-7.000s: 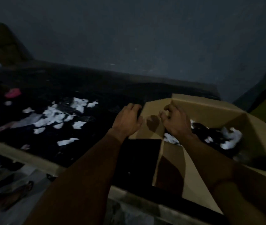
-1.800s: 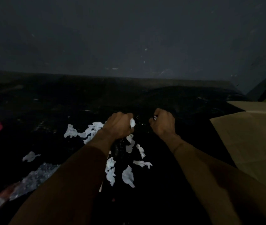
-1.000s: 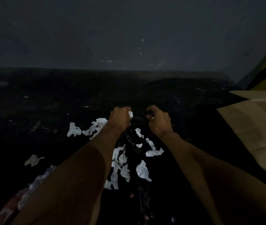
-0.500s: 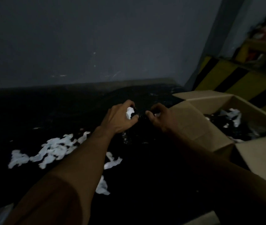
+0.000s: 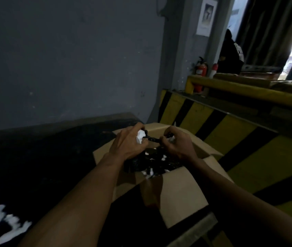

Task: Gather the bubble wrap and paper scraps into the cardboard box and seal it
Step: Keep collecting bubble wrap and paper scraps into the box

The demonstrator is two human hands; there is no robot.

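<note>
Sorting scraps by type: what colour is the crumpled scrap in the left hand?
White, seen in the head view: the crumpled paper scrap in the left hand.

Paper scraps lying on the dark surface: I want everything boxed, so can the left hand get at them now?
Probably not yet: the left hand grips a white wad over the cardboard box, so it is full. The paper scraps lie uncovered; once emptied, it could likely reach them.
</note>
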